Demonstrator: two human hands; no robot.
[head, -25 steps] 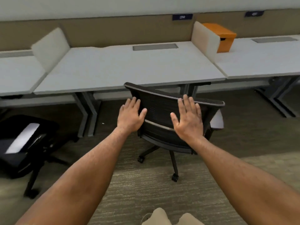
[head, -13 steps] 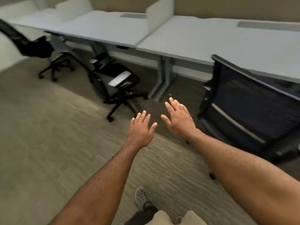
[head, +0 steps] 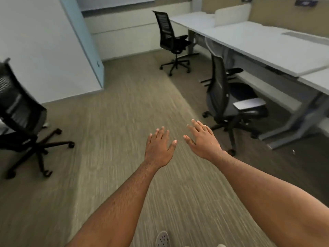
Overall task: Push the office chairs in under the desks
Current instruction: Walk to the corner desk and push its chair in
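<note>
View's swung left off that last chair, I see both hands, left hand (head: 158, 148) and right hand (head: 203, 141), spread open, empty, nearest chair (head: 229, 102) just beyond the right one, pulled out from the desk (head: 267, 49)

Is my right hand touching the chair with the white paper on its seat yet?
Apart. The head view shows the right hand open in the air, with carpet visible between its fingertips and the chair beyond.

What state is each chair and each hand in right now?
Near chair: pulled out from the desk, turned side-on, paper on its seat.
Far chair: out from the desk, not pushed in.
Left chair: standing out on the carpet, partly cut off by the frame edge.
Left hand: open, fingers spread, touching nothing.
Right hand: open, fingers spread, touching nothing.
</note>
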